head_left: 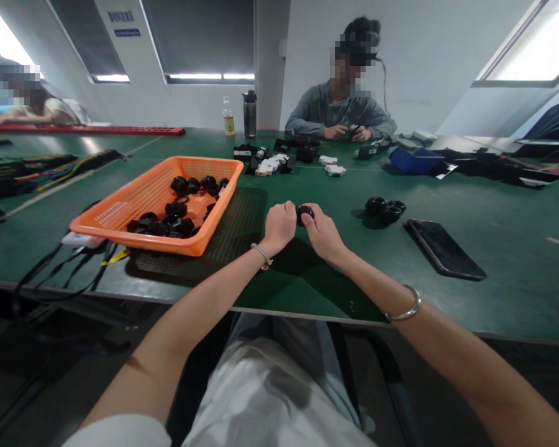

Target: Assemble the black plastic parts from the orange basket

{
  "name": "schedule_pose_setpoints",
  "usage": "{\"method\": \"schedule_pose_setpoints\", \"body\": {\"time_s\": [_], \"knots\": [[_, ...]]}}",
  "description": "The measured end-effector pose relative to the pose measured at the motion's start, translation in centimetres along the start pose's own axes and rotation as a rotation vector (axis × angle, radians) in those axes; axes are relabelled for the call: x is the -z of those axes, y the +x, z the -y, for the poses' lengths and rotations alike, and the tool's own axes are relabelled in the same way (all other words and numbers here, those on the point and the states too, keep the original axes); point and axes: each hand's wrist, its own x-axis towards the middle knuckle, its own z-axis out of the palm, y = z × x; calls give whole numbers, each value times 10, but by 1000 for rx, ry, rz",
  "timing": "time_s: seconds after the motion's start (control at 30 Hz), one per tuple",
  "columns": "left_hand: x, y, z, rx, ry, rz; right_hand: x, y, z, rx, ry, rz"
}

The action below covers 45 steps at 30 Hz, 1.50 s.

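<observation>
A small round black part (304,215) is held between my two hands, just above the green table. My left hand (281,226) is closed at its left side, fingers curled and knuckles up. From the right, my right hand (323,230) grips it with the thumb pressed along its front. Much of the part is hidden by the fingers, so its exact kind does not show. To the right lies a small cluster of similar black round parts (386,210). On the left, an orange plastic basket (205,239) contains several more black ring-like parts (174,220).
A smartphone (445,248) lies on the green table (503,223) at right. Black and white pieces (274,162), a bottle (228,118) and a dark flask (249,113) stand farther back. A co-worker (340,112) sits opposite. Cables (51,264) hang at the left edge.
</observation>
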Motion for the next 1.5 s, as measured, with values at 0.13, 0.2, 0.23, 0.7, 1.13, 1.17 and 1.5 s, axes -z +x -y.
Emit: {"method": "schedule_pose_setpoints", "body": {"time_s": [0.13,0.2,0.23,0.7,1.13,1.17,1.5], "knots": [[-1,0,-1,27,-17,10,3,2,-1,-36,79,33],[-3,1,0,83,-71,24,4,3,-4,-27,83,73],[-4,2,1,113,-98,29,5,4,-6,-3,75,90],[-12,12,12,264,-164,67,11,8,-8,368,-247,148],[0,2,7,-47,99,-27,6,2,5,18,-62,78],[-1,2,7,-48,86,-32,6,3,5,23,-35,76],[-19,16,18,228,-279,92,10,9,-9,266,-43,125]]}}
